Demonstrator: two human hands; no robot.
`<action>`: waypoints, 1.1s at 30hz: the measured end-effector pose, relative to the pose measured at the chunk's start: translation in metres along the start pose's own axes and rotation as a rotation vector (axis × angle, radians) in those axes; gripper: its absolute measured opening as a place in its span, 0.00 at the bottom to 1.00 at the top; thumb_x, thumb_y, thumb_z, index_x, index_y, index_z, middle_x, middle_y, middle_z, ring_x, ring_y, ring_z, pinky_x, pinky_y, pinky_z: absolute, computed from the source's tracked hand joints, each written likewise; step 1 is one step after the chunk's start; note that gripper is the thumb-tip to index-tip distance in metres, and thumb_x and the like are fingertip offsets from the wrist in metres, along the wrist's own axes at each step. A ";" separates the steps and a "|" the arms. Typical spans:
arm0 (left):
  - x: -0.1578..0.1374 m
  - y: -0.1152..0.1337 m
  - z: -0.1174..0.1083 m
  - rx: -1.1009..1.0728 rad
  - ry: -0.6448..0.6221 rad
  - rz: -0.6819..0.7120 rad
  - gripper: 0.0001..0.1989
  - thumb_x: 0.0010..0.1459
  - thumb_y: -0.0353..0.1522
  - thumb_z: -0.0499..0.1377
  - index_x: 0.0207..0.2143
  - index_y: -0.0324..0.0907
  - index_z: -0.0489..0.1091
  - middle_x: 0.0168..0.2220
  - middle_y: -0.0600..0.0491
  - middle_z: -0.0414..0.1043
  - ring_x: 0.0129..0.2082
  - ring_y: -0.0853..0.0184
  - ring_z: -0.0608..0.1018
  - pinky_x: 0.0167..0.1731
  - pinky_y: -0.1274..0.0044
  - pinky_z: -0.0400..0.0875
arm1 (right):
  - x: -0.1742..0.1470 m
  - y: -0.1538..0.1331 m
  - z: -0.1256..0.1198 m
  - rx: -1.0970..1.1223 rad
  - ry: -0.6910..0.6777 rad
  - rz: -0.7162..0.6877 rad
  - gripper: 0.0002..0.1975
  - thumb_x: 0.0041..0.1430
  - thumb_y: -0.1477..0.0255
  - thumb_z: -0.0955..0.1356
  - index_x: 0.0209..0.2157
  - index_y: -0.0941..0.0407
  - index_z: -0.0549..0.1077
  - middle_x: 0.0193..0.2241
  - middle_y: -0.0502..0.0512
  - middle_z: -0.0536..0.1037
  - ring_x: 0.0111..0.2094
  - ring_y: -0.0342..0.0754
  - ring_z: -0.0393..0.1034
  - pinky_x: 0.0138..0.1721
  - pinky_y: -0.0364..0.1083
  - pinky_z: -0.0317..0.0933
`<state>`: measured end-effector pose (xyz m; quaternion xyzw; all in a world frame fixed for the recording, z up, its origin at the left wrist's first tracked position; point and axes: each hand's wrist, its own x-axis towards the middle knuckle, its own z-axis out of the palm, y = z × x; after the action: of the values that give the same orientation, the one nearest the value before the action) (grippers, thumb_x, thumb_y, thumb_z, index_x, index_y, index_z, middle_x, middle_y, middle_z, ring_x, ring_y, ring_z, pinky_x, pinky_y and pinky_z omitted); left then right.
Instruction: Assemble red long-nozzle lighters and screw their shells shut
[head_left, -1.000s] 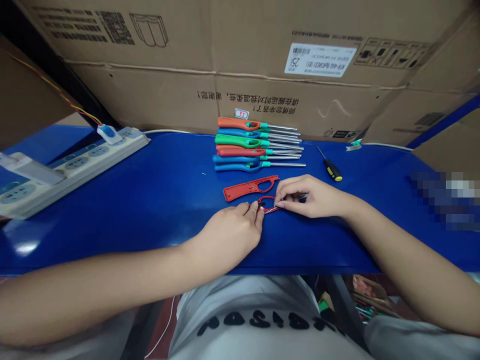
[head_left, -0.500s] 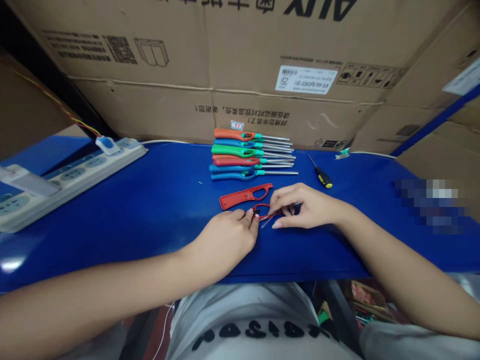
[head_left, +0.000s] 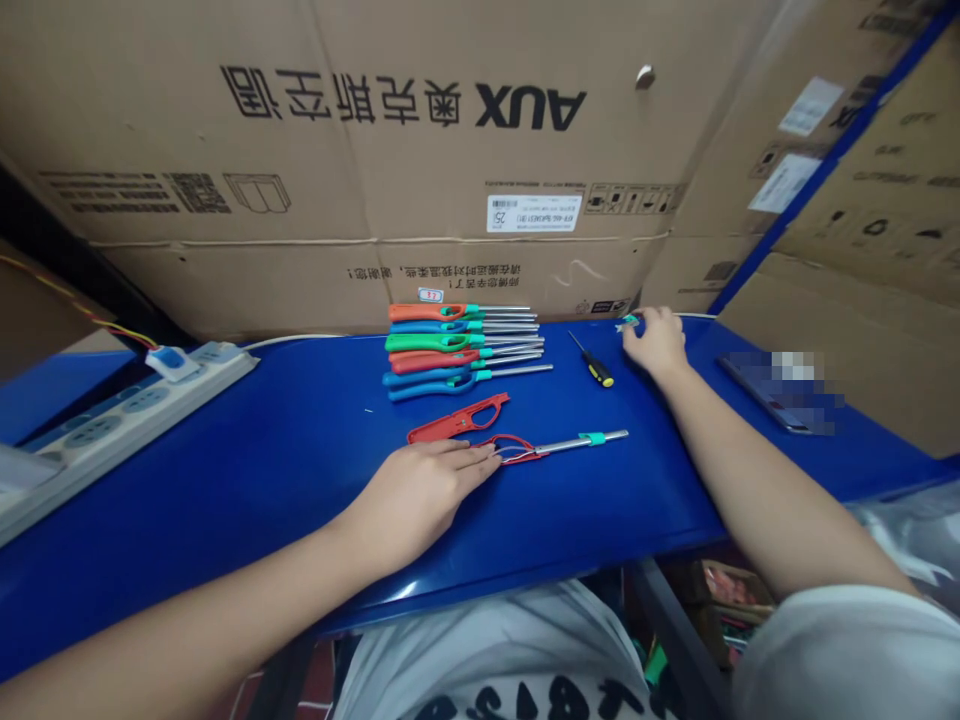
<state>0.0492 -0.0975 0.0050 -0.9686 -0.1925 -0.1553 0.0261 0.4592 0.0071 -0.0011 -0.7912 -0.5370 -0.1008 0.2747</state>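
My left hand [head_left: 424, 490] lies flat over the handle end of an opened red lighter half [head_left: 517, 446], fingers stretched out and covering part of it. Thin wires show inside this half, and a metal tube [head_left: 566, 444] with a teal collar [head_left: 592, 439] extends from it to the right. Behind it rests the matching red handle shell [head_left: 457, 418], its inside facing up. At the back right, my right hand [head_left: 658, 342] has its fingers curled at a small teal and clear piece [head_left: 628, 322]. Part of that piece is hidden by the fingers.
Several long-nosed lighters [head_left: 431, 343] with coloured handles lie in a row at the back. A black and yellow screwdriver [head_left: 598, 370] lies to their right. A power strip [head_left: 157, 405] stands at the left, a partly blurred phone-like object [head_left: 772, 395] lies right. Cardboard [head_left: 337, 210] walls the back.
My right hand has left the lighter half and reached back right to the small teal piece. The metal tube is now uncovered. My left hand stays on the lighter half; the view has shifted.
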 end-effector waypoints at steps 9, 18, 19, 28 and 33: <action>0.003 0.000 -0.002 -0.025 0.022 0.043 0.21 0.66 0.23 0.50 0.57 0.40 0.71 0.59 0.51 0.73 0.53 0.60 0.79 0.51 0.66 0.78 | 0.027 0.022 0.030 -0.081 -0.142 -0.002 0.29 0.63 0.59 0.64 0.61 0.57 0.65 0.66 0.66 0.62 0.65 0.65 0.55 0.63 0.65 0.52; 0.002 -0.002 0.002 -0.030 0.014 0.041 0.22 0.66 0.24 0.51 0.60 0.40 0.68 0.61 0.50 0.70 0.55 0.59 0.78 0.52 0.65 0.78 | 0.034 0.024 0.034 -0.144 -0.195 -0.069 0.18 0.67 0.64 0.67 0.55 0.57 0.70 0.54 0.60 0.73 0.51 0.52 0.71 0.51 0.56 0.69; 0.002 -0.002 0.001 -0.036 0.020 0.036 0.22 0.66 0.24 0.51 0.60 0.40 0.68 0.61 0.50 0.71 0.55 0.59 0.78 0.52 0.65 0.78 | 0.032 0.022 0.033 -0.152 -0.190 -0.077 0.18 0.67 0.64 0.67 0.55 0.57 0.70 0.53 0.59 0.73 0.49 0.51 0.72 0.49 0.55 0.70; 0.003 0.000 -0.001 -0.026 0.050 0.071 0.21 0.67 0.24 0.50 0.60 0.38 0.68 0.60 0.49 0.71 0.54 0.60 0.79 0.49 0.67 0.80 | -0.001 0.008 0.019 -0.248 -0.223 -0.158 0.15 0.69 0.67 0.64 0.50 0.59 0.74 0.53 0.64 0.74 0.53 0.53 0.71 0.54 0.54 0.66; 0.004 0.001 -0.001 0.026 0.063 0.124 0.21 0.67 0.24 0.51 0.61 0.37 0.67 0.60 0.49 0.71 0.57 0.56 0.76 0.54 0.62 0.77 | -0.019 -0.011 0.006 -0.318 -0.261 -0.177 0.16 0.65 0.71 0.61 0.40 0.62 0.79 0.50 0.69 0.78 0.55 0.61 0.71 0.61 0.62 0.53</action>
<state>0.0523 -0.0971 0.0072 -0.9729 -0.1331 -0.1813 0.0542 0.4406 -0.0014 -0.0114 -0.7805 -0.6128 -0.1049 0.0649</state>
